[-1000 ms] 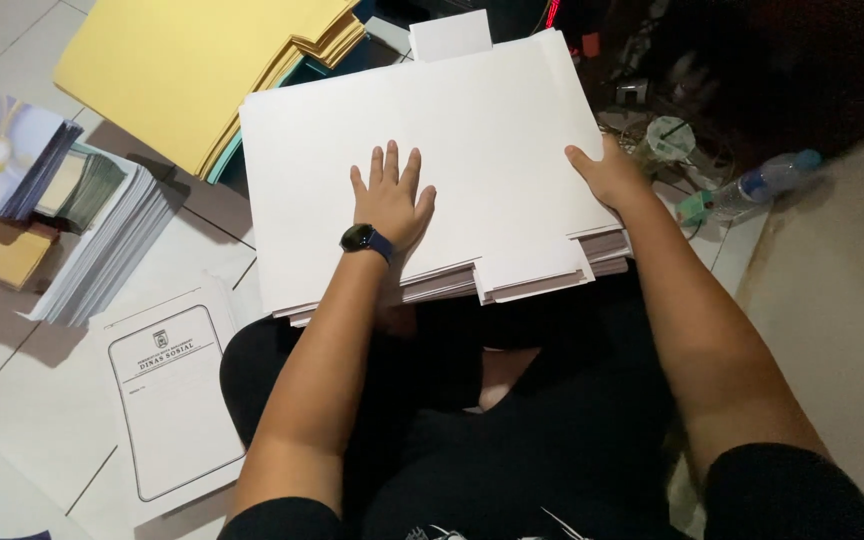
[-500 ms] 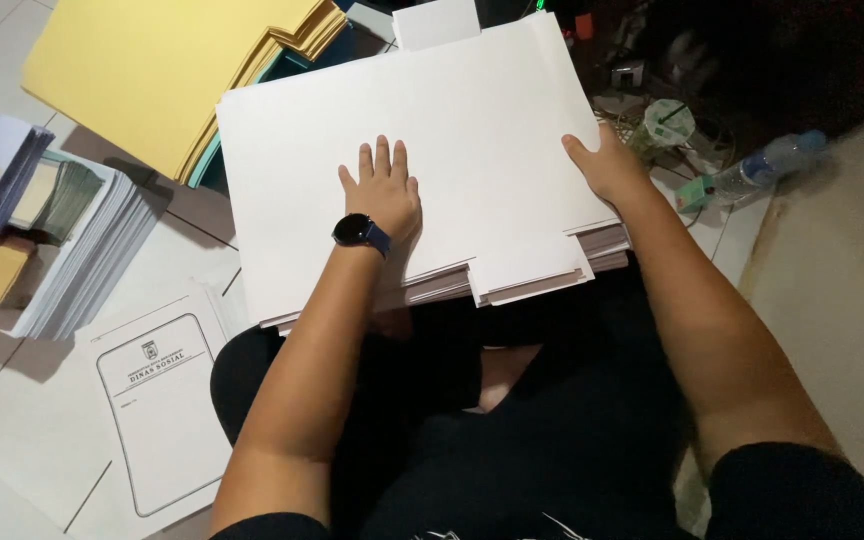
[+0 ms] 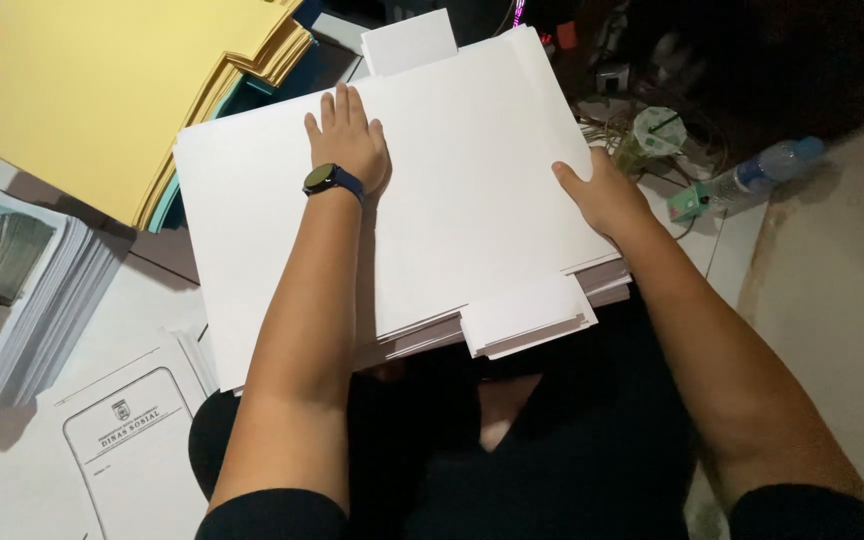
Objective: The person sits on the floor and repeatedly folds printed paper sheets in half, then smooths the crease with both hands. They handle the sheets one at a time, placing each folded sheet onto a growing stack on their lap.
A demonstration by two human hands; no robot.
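Note:
A thick stack of white folders point(image 3: 472, 200) with tabs lies across my lap. My left hand point(image 3: 348, 138), with a dark watch on its wrist, rests flat on the top sheet near the far edge, fingers spread. At the stack's right edge my right hand point(image 3: 604, 195) grips the top sheets, thumb on top and fingers under the edge. A white tab point(image 3: 527, 315) sticks out at the near edge, another point(image 3: 409, 42) at the far edge.
A pile of yellow folders point(image 3: 102, 90) lies at the far left. Stacks of printed papers point(image 3: 42, 290) and a form with a black border point(image 3: 127, 450) lie on the tiled floor at left. A plastic bottle point(image 3: 767, 168) and a cup with a lid point(image 3: 652, 135) stand at right.
My left hand has slid away from me across the top sheet toward the far edge. The right hand stays at the right edge.

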